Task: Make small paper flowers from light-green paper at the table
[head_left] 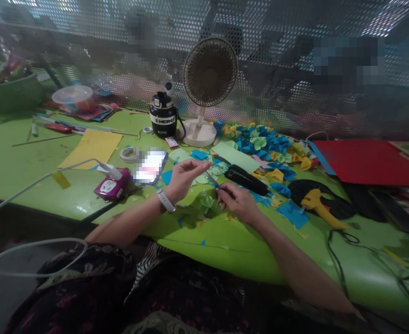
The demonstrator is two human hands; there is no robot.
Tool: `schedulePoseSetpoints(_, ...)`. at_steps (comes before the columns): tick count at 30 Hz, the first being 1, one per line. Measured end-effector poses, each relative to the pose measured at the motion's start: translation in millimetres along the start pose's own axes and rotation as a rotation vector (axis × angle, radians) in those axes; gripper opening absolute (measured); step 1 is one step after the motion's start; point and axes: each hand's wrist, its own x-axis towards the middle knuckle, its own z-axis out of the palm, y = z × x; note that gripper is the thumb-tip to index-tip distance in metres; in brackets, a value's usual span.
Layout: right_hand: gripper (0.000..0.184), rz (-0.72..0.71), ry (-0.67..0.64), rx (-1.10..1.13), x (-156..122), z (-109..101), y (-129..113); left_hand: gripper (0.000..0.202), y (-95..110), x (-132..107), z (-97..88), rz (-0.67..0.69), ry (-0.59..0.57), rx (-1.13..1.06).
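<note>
My left hand [185, 178], with a white watch band [165, 201] on its wrist, is closed in a pinch above the green table. Whatever its fingertips hold is too small to make out. My right hand [238, 203] grips a thin, pointed metal tool [212, 179], perhaps scissors or tweezers. Its tip points up and left, close to the left fingertips. Below and between the hands lies a light green folded paper piece [207, 204]. Just beyond my right hand rests a black stapler [246, 180], among paper scraps. A pale green sheet [237, 157] lies behind it.
A phone [151, 167], purple power adapter [112, 185] with a white cable, and tape roll [129, 154] lie left. Behind stand a black bottle [163, 121] and fan [201, 132], beside heaped folded papers [260, 144]. A yellow glue gun [321, 207] and red sheets [371, 160] lie right.
</note>
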Motion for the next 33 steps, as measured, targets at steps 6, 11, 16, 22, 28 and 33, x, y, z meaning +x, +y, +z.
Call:
schedulePoseSetpoints(6,0.019,0.013,0.295,0.163,0.9,-13.0,-0.1,0.025,3.8,4.7,-7.7,0.000,-0.111,0.060)
schedulePoseSetpoints(11,0.018,0.052,0.291,0.528,2.3,-17.2,-4.0,0.034,1.0,-1.5,-3.6,-0.147,-0.327,0.089)
schedulePoseSetpoints(16,0.027,0.147,0.153,0.594,1.7,-10.1,-10.2,0.037,-8.3,-3.2,-5.4,-0.273,-0.458,0.080)
schedulePoseSetpoints(22,0.035,0.154,0.087,0.570,-0.9,-9.4,-11.7,0.038,-9.0,-5.9,-4.8,-0.304,-0.509,0.090)
schedulePoseSetpoints(28,0.040,0.225,-0.004,0.519,-2.8,-1.3,-12.0,0.039,-9.1,-8.2,-0.3,-0.293,-0.476,0.073)
schedulePoseSetpoints(33,0.041,0.235,0.029,0.531,-4.6,6.3,-10.4,0.038,-10.5,-8.4,0.4,-0.286,-0.429,0.067)
